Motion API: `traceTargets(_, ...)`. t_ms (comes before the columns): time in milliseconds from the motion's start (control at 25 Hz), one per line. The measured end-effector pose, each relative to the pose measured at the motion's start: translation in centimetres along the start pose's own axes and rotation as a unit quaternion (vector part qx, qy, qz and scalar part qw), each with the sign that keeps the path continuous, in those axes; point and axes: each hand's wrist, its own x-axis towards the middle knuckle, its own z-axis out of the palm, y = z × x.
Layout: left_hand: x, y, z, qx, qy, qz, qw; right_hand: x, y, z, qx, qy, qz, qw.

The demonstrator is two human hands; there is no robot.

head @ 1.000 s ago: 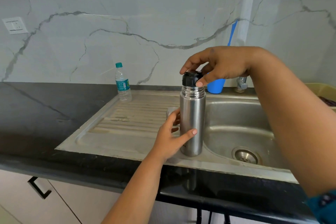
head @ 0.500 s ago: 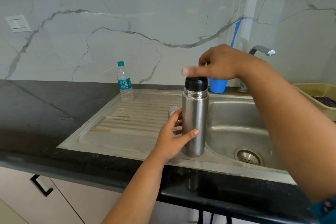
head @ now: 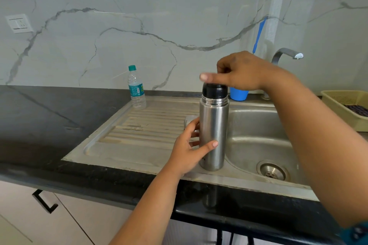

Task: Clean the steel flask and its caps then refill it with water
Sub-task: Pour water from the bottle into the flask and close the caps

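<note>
Marble wall fills the upper frame; below it a black surface carries a steel sink with a ribbed draining board at centre. A steel flask stands upright on the sink's rim, just right of centre, between draining board and basin, its long axis vertical and its mouth pointing up. The mouth is closed by a black cap. The left hand, reaching up from the lower middle, is wrapped round the flask's lower body. The right hand sits directly above, on the cap, fingers curled and one finger stretched left; whether the cap is gripped cannot be told. Any unscrewing would turn about that vertical axis.
</note>
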Motion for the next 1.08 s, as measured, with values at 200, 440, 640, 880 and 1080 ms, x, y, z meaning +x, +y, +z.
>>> traceTargets(200, 0.0, 0.1, 0.0, 0.006, -0.001, -0.001, 1.000, -0.6, 2.0, -1.2, 0.237, -0.159, -0.099, 0.953)
traceTargets(440, 0.0, 0.1, -0.1, 0.008, -0.009, -0.001, 1.000, -0.4, 1.3, -0.6, 0.098, -0.061, -0.124, 0.985)
traceTargets(640, 0.0, 0.0, 0.0, 0.011, -0.011, -0.001, 1.000, -0.6, 2.2, -0.2, 0.238, -0.111, -0.112, 0.958)
traceTargets(880, -0.1, 0.1, 0.8, 0.038, 0.001, 0.006, 0.999, -0.5, 2.9, 0.1, 0.228, -0.147, -0.143, 0.952)
traceTargets(1080, -0.4, 0.6, 1.2, 0.081, 0.021, 0.026, 0.996, -0.5, 2.2, 1.5, 0.165, -0.015, -0.112, 0.980)
